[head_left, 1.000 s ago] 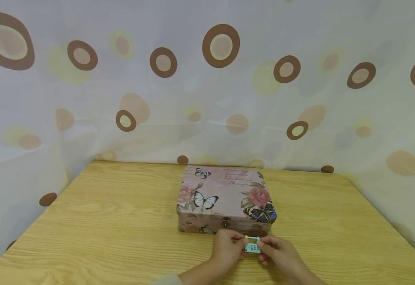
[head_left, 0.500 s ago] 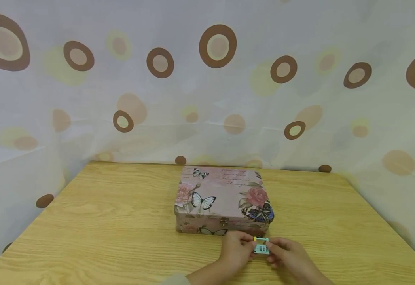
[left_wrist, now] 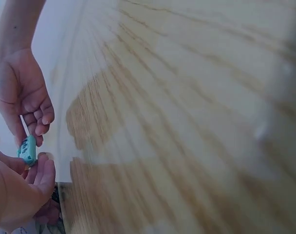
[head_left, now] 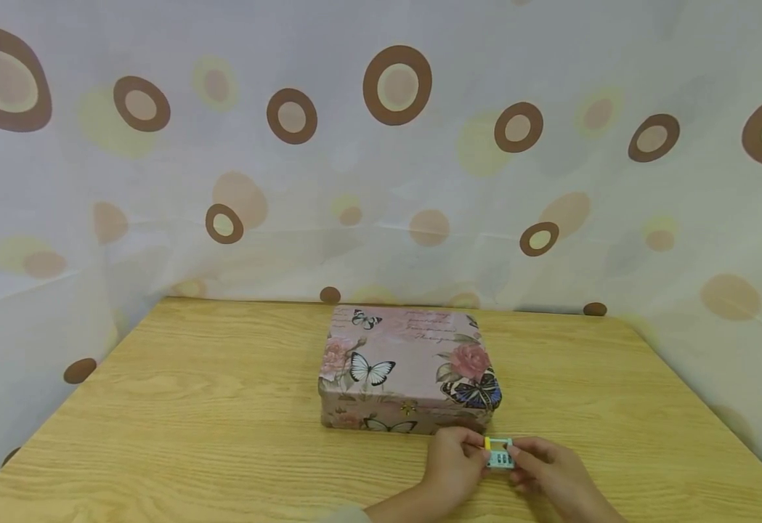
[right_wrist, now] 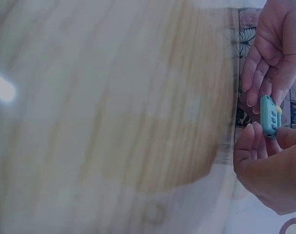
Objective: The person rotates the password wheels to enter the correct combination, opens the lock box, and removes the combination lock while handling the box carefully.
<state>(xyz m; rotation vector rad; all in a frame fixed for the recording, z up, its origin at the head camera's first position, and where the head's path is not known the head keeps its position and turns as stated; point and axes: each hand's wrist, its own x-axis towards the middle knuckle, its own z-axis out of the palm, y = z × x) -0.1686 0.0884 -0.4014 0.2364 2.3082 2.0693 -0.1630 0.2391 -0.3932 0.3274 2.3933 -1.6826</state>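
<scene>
A small mint-green combination padlock point(head_left: 500, 458) with number dials and a yellow part on its shackle is held between both hands, in front of the box's right corner. My left hand point(head_left: 454, 465) pinches its left side between thumb and fingers. On the other side my right hand point(head_left: 553, 472) pinches it the same way. The padlock point(left_wrist: 27, 150) also shows between the fingertips in the left wrist view, and the padlock point(right_wrist: 268, 116) shows its dials in the right wrist view. Just behind the hands sits a pink floral box point(head_left: 413, 363), lid down, with a metal clasp point(head_left: 408, 409) on its front.
The box rests on a light wooden table point(head_left: 224, 407). A pale cloth with brown and peach circles point(head_left: 328, 181) hangs behind the table and along its sides.
Both hands and the padlock have shifted to the right, away from the clasp, which now shows fully. The box sits slightly further left in view as the head camera turned a little.
</scene>
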